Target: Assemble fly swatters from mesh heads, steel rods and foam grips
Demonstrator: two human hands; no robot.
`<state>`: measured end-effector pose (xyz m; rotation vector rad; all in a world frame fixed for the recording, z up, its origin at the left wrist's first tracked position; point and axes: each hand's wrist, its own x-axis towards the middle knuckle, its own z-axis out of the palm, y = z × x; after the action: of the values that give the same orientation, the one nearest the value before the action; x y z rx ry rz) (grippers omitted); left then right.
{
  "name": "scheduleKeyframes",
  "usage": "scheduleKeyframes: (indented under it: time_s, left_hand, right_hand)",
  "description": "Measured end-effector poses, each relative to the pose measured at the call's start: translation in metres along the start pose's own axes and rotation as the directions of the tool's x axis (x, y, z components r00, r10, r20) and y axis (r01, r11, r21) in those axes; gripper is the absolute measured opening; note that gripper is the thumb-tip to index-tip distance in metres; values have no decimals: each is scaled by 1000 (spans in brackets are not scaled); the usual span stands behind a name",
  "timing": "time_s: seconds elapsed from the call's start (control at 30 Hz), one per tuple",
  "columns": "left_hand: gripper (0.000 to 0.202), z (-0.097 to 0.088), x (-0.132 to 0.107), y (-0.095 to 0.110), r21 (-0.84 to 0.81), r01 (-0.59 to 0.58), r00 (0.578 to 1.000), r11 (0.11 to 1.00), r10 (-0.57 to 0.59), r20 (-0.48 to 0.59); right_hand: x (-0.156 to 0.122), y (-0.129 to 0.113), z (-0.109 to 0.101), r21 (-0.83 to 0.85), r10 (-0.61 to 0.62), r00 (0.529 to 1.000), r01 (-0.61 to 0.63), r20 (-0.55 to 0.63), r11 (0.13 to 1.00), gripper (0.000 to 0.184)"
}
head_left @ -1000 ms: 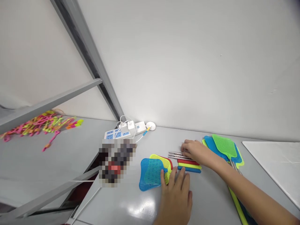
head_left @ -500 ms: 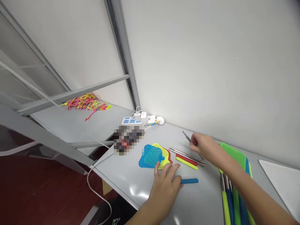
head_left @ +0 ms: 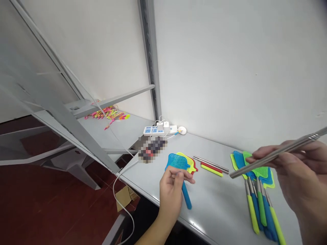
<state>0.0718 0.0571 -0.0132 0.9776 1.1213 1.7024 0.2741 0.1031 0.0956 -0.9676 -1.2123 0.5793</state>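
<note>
My right hand (head_left: 298,170) is raised close to the camera, its fingers closed around a shiny metal tube (head_left: 270,158) that slants up to the right. My left hand (head_left: 172,189) is low over the table with curled fingers, around the upper end of a blue handle (head_left: 187,197); the grip itself is hidden. Just behind that hand lie a blue fly swatter head (head_left: 176,160), a yellow one (head_left: 187,158) and part of a red one (head_left: 196,169). To their right, metal tubes (head_left: 211,164) lie beside a red handle (head_left: 212,167) and a yellow handle (head_left: 212,170).
Several assembled fly swatters (head_left: 258,194) lie piled at the right. Along the wall sit a power strip (head_left: 153,131) with plugs and a round white device (head_left: 182,130). Grey shelf posts (head_left: 150,51) and a loose white cable (head_left: 114,190) are at the left. Bright small pieces (head_left: 109,114) cover another shelf.
My right hand has lifted the metal tube from above the table toward the camera, at the right. The blue handle has turned from lying sideways to pointing toward me, at my left hand.
</note>
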Motion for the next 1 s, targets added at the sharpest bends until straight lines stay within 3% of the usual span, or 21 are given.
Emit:
scheduleKeyframes:
  time_s: [0.1, 0.2, 0.27, 0.37, 0.5, 0.63, 0.73, 0.83, 1.0]
  left_hand:
    - [34, -10, 16, -4, -58, 165, 981, 985, -157, 116]
    - [35, -24, 28, -5, 21, 178, 948, 984, -177, 266]
    - [30, -34, 34, 1, 127, 102, 926, 987, -141, 351]
    - [22, -49, 44, 13, 317, -140, 877, 938, -31, 479]
    - [16, -60, 55, 17, 342, -368, 796, 865, 103, 597]
    - [17, -62, 59, 17, 312, -512, 707, 800, 186, 682]
    - [18, -58, 57, 21, 343, -576, 657, 742, 171, 735]
    - [20, -49, 50, 23, 403, -582, 655, 707, 114, 747]
    - [20, -29, 31, 12, 477, -552, 712, 684, 90, 696]
  right_hand:
    - [-29, -4, 26, 42, 105, 985, -100, -138, 994, 5]
    - [-51, -1, 53, 114, 135, 973, -115, -185, 987, 9]
    - [-62, 4, 68, 138, 134, 972, -108, -195, 985, 10]
    - [-73, 11, 83, 150, 143, 970, -115, -194, 982, 9]
    - [-84, 16, 93, 172, 181, 972, -155, -150, 973, 13]
    - [-88, 16, 94, 192, 180, 969, -147, -170, 970, 13]
    - [-88, 19, 86, 209, 228, 961, -193, -159, 959, 12]
    - [-86, 27, 72, 214, 271, 951, -236, -147, 948, 13]
    - [-85, 45, 48, 209, 275, 957, -251, -96, 945, 13]
